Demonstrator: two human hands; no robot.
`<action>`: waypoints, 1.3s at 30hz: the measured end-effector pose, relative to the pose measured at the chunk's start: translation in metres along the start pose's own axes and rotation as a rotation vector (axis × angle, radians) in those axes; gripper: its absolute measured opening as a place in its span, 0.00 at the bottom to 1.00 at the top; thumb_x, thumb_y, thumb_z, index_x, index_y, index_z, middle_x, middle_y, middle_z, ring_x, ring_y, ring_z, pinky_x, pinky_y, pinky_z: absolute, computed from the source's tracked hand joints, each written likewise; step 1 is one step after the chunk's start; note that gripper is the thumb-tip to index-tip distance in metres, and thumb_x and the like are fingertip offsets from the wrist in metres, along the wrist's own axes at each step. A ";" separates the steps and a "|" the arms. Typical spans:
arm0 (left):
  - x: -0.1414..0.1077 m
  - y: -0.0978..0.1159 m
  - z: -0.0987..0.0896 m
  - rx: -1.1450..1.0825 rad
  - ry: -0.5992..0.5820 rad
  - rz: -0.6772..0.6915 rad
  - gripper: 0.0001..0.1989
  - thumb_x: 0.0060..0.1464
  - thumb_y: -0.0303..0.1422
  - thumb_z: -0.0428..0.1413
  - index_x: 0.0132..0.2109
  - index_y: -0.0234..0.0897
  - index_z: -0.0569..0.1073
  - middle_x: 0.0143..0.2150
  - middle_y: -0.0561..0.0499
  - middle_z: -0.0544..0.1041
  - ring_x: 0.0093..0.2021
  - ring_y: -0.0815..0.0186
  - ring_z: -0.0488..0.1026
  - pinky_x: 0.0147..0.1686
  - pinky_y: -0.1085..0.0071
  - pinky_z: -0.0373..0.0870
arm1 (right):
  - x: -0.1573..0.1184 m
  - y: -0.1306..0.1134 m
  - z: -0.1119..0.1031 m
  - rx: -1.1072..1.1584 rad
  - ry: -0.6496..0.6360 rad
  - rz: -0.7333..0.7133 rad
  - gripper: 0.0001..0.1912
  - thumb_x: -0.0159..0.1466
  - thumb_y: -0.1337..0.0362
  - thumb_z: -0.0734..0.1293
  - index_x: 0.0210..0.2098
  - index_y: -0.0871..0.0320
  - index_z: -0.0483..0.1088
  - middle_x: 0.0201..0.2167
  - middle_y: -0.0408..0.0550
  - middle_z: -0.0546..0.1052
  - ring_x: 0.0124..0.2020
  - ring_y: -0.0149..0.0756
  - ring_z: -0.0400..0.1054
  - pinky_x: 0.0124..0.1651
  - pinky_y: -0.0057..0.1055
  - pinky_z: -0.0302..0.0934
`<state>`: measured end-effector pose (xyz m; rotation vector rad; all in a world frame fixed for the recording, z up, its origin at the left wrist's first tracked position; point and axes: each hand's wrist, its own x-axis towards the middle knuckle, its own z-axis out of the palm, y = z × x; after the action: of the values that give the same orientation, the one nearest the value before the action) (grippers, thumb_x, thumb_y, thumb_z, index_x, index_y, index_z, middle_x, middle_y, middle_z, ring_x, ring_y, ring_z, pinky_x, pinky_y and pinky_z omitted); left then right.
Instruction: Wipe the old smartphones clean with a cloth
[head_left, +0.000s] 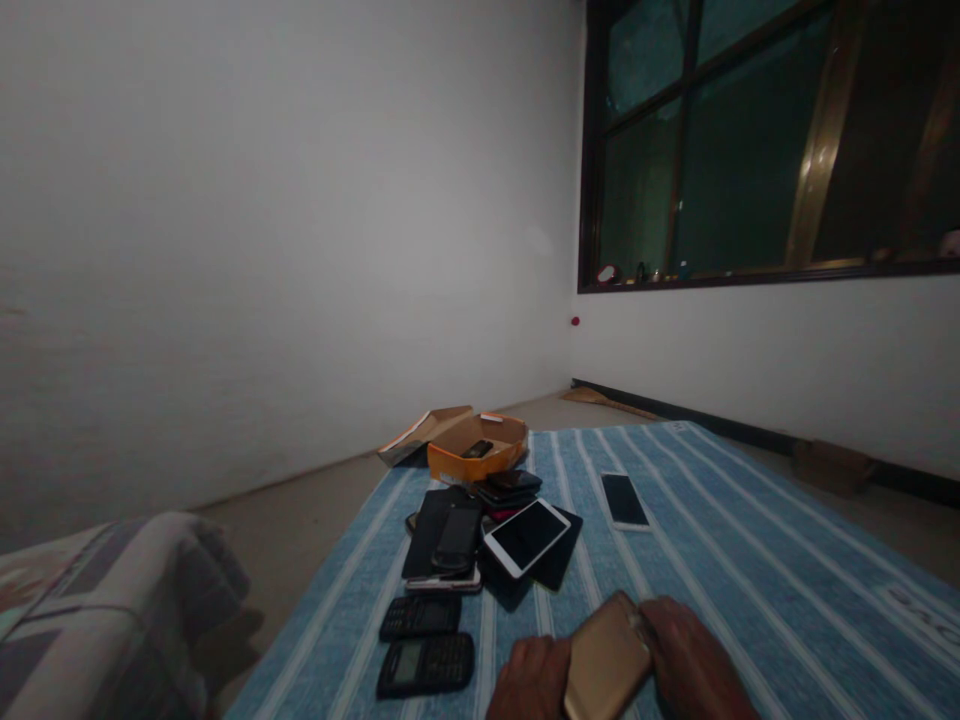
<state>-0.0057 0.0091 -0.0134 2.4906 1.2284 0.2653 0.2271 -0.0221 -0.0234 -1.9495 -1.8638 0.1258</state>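
Observation:
A gold-backed smartphone (606,662) is held tilted at the near edge of the view, its back facing up. My left hand (529,678) grips its left side, the fingers closed. On the opposite side my right hand (694,655) is closed at the phone's upper right edge; some of its fingers are hidden. Just left of my hands lie two black keypad phones (425,664). Beyond them is a pile of phones, with a white smartphone (527,538) resting on top and a black phone (457,533) beside it.
A blue striped cloth (720,560) lies under everything. Another white-framed smartphone (625,501) lies apart at right. An orange box (478,458) with a phone inside stands behind the pile, near an open flap or lid (420,436). Draped fabric (120,610) is at left.

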 end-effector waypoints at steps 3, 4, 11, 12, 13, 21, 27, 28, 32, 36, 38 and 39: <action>0.000 0.002 0.000 0.021 0.005 0.001 0.19 0.61 0.28 0.48 0.58 0.42 0.67 0.53 0.45 0.73 0.51 0.57 0.67 0.51 0.65 0.63 | -0.005 0.005 -0.003 0.022 -0.033 0.017 0.19 0.61 0.77 0.57 0.42 0.56 0.75 0.41 0.53 0.78 0.43 0.40 0.71 0.46 0.28 0.58; 0.000 0.002 0.000 0.022 0.010 -0.002 0.19 0.61 0.28 0.48 0.57 0.41 0.68 0.52 0.45 0.73 0.51 0.57 0.67 0.51 0.65 0.63 | -0.006 0.007 -0.002 0.023 -0.040 0.025 0.19 0.61 0.77 0.57 0.41 0.56 0.75 0.40 0.52 0.78 0.43 0.40 0.71 0.45 0.28 0.58; 0.001 0.001 0.002 -0.008 0.018 0.001 0.22 0.58 0.25 0.46 0.58 0.41 0.68 0.51 0.45 0.73 0.50 0.57 0.67 0.51 0.64 0.64 | -0.009 0.011 0.004 -0.033 -0.062 0.066 0.18 0.60 0.77 0.58 0.41 0.56 0.75 0.42 0.55 0.78 0.44 0.42 0.71 0.46 0.30 0.58; 0.001 0.001 0.002 -0.012 0.016 0.001 0.22 0.58 0.24 0.46 0.57 0.41 0.69 0.51 0.45 0.74 0.50 0.57 0.67 0.51 0.64 0.64 | -0.008 0.008 0.004 -0.046 -0.057 0.067 0.19 0.61 0.78 0.57 0.42 0.57 0.75 0.42 0.55 0.78 0.44 0.42 0.71 0.46 0.30 0.58; 0.001 0.001 0.001 -0.016 0.017 0.002 0.22 0.58 0.24 0.46 0.57 0.42 0.69 0.51 0.45 0.74 0.50 0.57 0.67 0.51 0.64 0.64 | -0.006 0.004 0.003 -0.060 -0.047 0.069 0.19 0.61 0.77 0.57 0.42 0.57 0.75 0.42 0.55 0.78 0.44 0.42 0.71 0.46 0.30 0.59; 0.001 0.000 0.001 0.015 0.010 0.011 0.22 0.58 0.24 0.46 0.58 0.41 0.67 0.52 0.45 0.73 0.51 0.56 0.66 0.52 0.63 0.63 | 0.032 -0.034 -0.007 -0.086 0.008 0.059 0.20 0.63 0.79 0.55 0.40 0.59 0.75 0.43 0.54 0.77 0.46 0.41 0.70 0.47 0.30 0.57; -0.002 0.001 0.004 0.000 0.048 0.062 0.26 0.52 0.33 0.57 0.58 0.40 0.66 0.53 0.44 0.71 0.51 0.54 0.65 0.52 0.62 0.63 | 0.040 -0.033 -0.008 -0.064 0.014 0.016 0.18 0.64 0.78 0.56 0.41 0.59 0.75 0.42 0.52 0.78 0.45 0.39 0.70 0.47 0.29 0.57; -0.003 0.003 0.003 -0.016 0.042 0.076 0.29 0.49 0.35 0.60 0.59 0.39 0.65 0.53 0.44 0.70 0.51 0.54 0.64 0.52 0.61 0.62 | 0.038 -0.031 -0.008 -0.062 0.013 0.016 0.18 0.64 0.78 0.57 0.41 0.58 0.76 0.42 0.52 0.77 0.46 0.39 0.69 0.47 0.28 0.57; -0.009 0.012 -0.005 -0.056 0.039 0.085 0.33 0.41 0.32 0.61 0.58 0.38 0.64 0.53 0.43 0.69 0.52 0.52 0.63 0.52 0.57 0.62 | 0.028 -0.025 -0.012 -0.067 -0.010 0.033 0.18 0.64 0.77 0.57 0.42 0.59 0.75 0.44 0.54 0.77 0.47 0.41 0.69 0.47 0.29 0.57; -0.017 0.022 -0.014 -0.107 0.069 0.105 0.30 0.44 0.32 0.60 0.56 0.38 0.64 0.53 0.44 0.68 0.52 0.53 0.63 0.52 0.59 0.63 | 0.017 -0.017 -0.016 -0.072 -0.023 0.040 0.17 0.64 0.76 0.57 0.42 0.59 0.76 0.41 0.53 0.78 0.45 0.40 0.70 0.46 0.29 0.57; -0.020 0.025 -0.017 -0.113 0.089 0.116 0.29 0.46 0.32 0.59 0.57 0.39 0.63 0.53 0.44 0.68 0.51 0.54 0.63 0.52 0.59 0.63 | 0.010 -0.012 -0.016 -0.061 -0.022 0.042 0.16 0.64 0.75 0.58 0.42 0.59 0.76 0.40 0.53 0.78 0.44 0.40 0.70 0.45 0.29 0.57; -0.021 0.027 -0.018 -0.115 0.101 0.119 0.29 0.47 0.32 0.59 0.57 0.39 0.62 0.53 0.44 0.68 0.51 0.54 0.64 0.53 0.59 0.63 | 0.006 -0.010 -0.016 -0.055 -0.024 0.044 0.16 0.64 0.75 0.58 0.42 0.59 0.76 0.40 0.53 0.78 0.43 0.40 0.70 0.44 0.29 0.57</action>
<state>-0.0050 -0.0189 0.0134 2.4797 1.0717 0.4842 0.2239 -0.0206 -0.0034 -2.0355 -1.8585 0.1128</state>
